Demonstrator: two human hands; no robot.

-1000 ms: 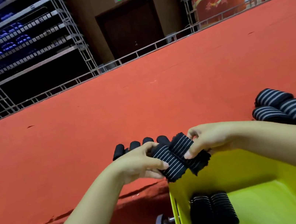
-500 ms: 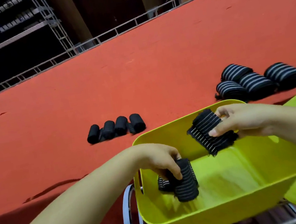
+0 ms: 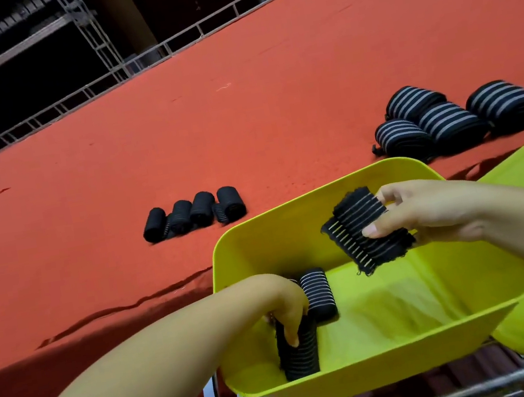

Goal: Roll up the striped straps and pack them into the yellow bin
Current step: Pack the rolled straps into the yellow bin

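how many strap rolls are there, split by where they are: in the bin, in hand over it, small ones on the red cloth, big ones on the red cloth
In the yellow bin: 2 visible, one lying free, one under the left hand
Held by the right hand above it: 1
Small rolls on cloth: 4
Large rolls on cloth: 4
Total: 11

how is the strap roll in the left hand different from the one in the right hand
The left hand presses its strap roll low inside the yellow bin; the right hand holds its strap roll above the bin. The left roll stands near upright; the right one is tilted. Both are black with thin pale stripes.
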